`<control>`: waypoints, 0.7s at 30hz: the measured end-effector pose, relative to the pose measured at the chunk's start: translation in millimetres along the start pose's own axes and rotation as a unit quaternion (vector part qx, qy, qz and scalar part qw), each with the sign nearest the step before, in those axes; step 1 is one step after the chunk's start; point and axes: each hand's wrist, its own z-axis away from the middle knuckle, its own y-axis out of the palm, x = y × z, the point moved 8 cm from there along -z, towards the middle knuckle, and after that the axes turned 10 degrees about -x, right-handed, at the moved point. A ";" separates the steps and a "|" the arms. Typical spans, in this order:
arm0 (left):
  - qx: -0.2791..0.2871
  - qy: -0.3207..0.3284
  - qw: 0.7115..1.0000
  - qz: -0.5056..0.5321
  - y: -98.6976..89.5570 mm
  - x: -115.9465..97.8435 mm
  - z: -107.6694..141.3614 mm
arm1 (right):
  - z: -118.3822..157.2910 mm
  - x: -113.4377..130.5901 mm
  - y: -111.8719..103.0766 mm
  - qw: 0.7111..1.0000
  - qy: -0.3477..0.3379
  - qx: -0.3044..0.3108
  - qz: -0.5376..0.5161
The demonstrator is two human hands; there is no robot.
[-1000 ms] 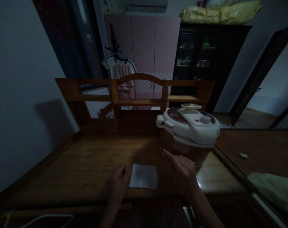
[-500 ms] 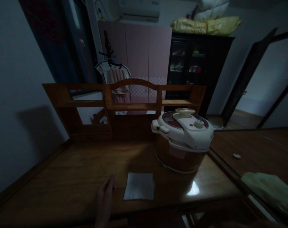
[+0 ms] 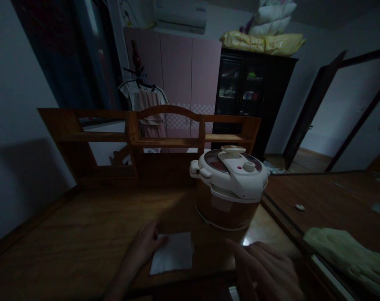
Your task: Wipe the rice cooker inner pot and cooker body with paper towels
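A folded white cloth or napkin [image 3: 173, 254] lies flat near the front of the wooden desk. My left hand [image 3: 144, 242] is at its upper left corner, with the fingers curled in and the thumb over the edge of it. My right hand [image 3: 265, 267], smeared by motion, is over the front of the desk, to the right of the cloth and apart from it. Its index finger stretches out to the left and nothing shows in it. Behind them stands a brown and cream electric pressure cooker [image 3: 229, 192], lid on.
A wooden shelf rack [image 3: 165, 142] runs along the desk's far edge. On the right is a lower brown surface [image 3: 334, 196] with a small white object [image 3: 299, 207] and a pale green cloth [image 3: 347, 255]. The room is dim.
My left hand has moved right and onto the cloth's corner. My right hand has come into view from below. The camera has turned slightly right; cooker and cloth stay in place.
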 end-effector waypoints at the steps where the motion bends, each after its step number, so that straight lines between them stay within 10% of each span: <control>1: 0.023 0.004 1.000 -0.003 4.5 0.2 0.2 | 13.3 -16.3 12.3 0.999 0.040 0.022 0.002; 5: 0.032 0.046 0.998 0.041 8.7 -37.3 6.8 | 79.8 -76.2 39.8 0.972 0.227 0.066 -0.022; 9: 0.137 0.071 0.981 0.117 32.0 -122.7 27.9 | 139.9 -109.0 55.5 0.867 0.477 0.077 -0.121; 13: 0.184 0.063 0.942 0.272 69.0 -189.8 43.3 | 162.5 -118.5 69.4 0.780 0.576 0.040 -0.240; 21: 0.116 0.009 0.945 0.307 144.2 -153.8 27.0 | 175.7 -163.3 55.6 0.788 0.586 0.001 -0.187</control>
